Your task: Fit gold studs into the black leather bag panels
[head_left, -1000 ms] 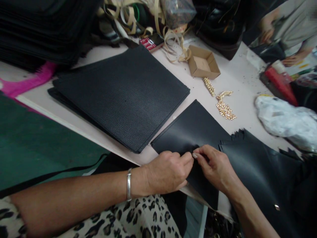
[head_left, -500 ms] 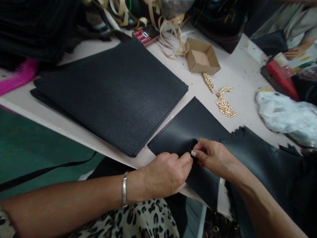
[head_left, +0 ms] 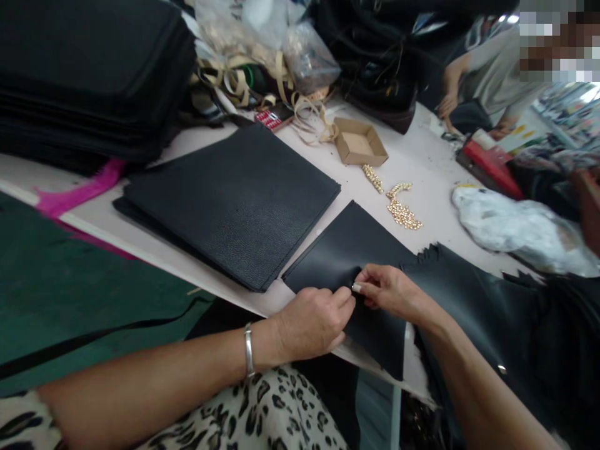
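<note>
A black leather panel (head_left: 347, 240) lies near the table's front edge, under both hands. My left hand (head_left: 314, 320) is closed, its curled fingertips meeting the right ones over the panel. With thumb and forefinger together, my right hand (head_left: 387, 290) pinches the panel, which puckers beside the fingers. A tiny shiny spot shows between the fingertips; what it is I cannot make out. To the left lies a stack of pebbled black leather panels (head_left: 234, 206). More black leather pieces (head_left: 469, 300) with jagged edges lie on the right, partly behind my right forearm; one bears a small round metal piece (head_left: 502, 369).
Gold chains (head_left: 404, 215) lie beyond the panel, near a small cardboard box (head_left: 360, 142). A tall black stack (head_left: 89, 75) stands far left beside a pink strip (head_left: 82, 187). A white plastic bundle (head_left: 510, 222) lies right. Another person's hand (head_left: 447, 105) shows across the table.
The view has shifted, showing more of the far table and the other person. Both hands stay pinched together at the same place on the panel.
</note>
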